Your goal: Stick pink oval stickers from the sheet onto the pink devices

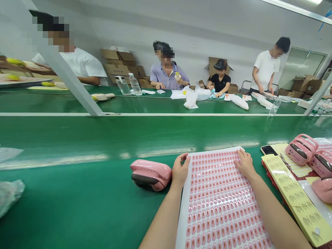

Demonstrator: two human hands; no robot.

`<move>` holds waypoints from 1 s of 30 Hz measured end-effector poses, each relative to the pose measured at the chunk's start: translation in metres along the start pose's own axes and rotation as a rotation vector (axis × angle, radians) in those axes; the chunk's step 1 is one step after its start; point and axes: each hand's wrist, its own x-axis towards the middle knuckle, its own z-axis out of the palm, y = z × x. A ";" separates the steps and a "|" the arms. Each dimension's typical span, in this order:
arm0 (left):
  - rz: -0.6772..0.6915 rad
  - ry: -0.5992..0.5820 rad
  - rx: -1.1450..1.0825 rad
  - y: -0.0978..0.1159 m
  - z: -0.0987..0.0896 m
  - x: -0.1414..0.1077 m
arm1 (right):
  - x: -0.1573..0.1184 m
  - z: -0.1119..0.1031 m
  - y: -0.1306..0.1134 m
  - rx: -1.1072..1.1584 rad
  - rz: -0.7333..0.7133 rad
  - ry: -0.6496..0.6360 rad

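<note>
A large white sheet of stickers (220,200), covered in rows of small pink ovals with a darker mark in each, lies in front of me. My left hand (180,170) grips its far left corner, thumb near the edge. At the far right corner, my right hand (244,164) holds the sheet with the fingers at the edge and the thumb on the stickers. Just left of my left hand, a glossy pink plastic device with a dark panel (151,174) rests on the green table, lying tilted.
To the right are several pink devices (301,150), yellow label sheets (295,197) and a phone (269,150). A green belt (155,129) crosses ahead. Several people sit or stand beyond it, near bottles (135,84) and plastic bags. Clear plastic (10,195) lies at left.
</note>
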 end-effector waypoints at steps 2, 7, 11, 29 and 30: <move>-0.005 -0.004 -0.001 0.001 0.000 0.000 | 0.000 0.000 0.001 0.014 0.005 0.010; -0.016 -0.006 -0.005 0.003 0.000 0.000 | 0.001 0.000 0.002 0.058 0.017 0.028; -0.026 -0.004 -0.010 0.003 0.001 0.000 | 0.002 -0.001 0.002 0.090 0.038 0.022; -0.028 -0.027 -0.028 0.002 0.001 0.001 | 0.011 -0.013 0.000 0.301 0.146 0.074; -0.027 -0.028 -0.029 0.002 0.001 0.001 | 0.014 -0.014 0.000 0.306 0.156 0.077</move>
